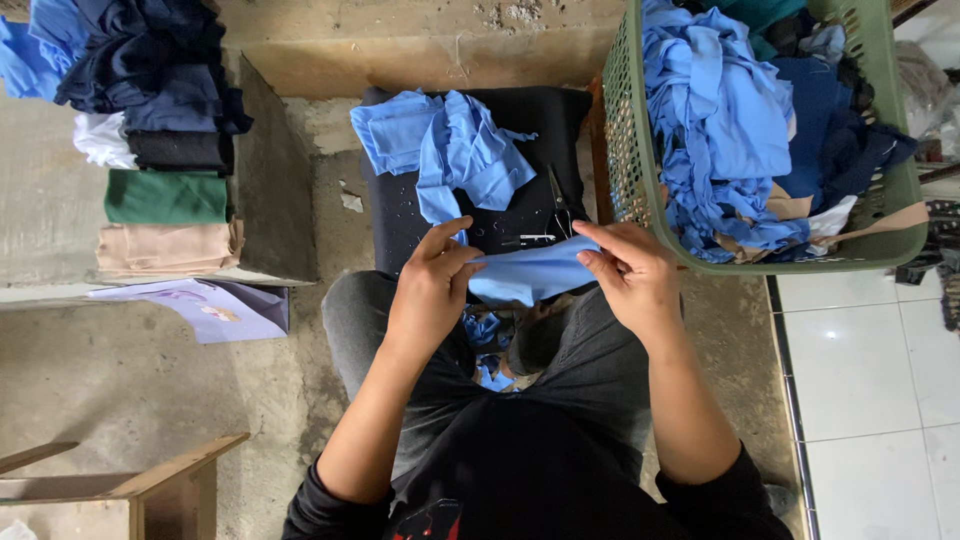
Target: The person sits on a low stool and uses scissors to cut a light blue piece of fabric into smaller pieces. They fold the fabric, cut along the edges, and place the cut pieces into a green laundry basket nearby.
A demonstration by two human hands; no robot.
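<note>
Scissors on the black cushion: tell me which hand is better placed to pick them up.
Right hand, probably: the dark scissors lie just beyond it, nearer than the left hand.

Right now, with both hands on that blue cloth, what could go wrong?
The scissors lie open on the black cushion just beyond the blue cloth piece held by the left hand and right hand; a reach could catch the blades. The loose blue pile might slide off the cushion.
</note>
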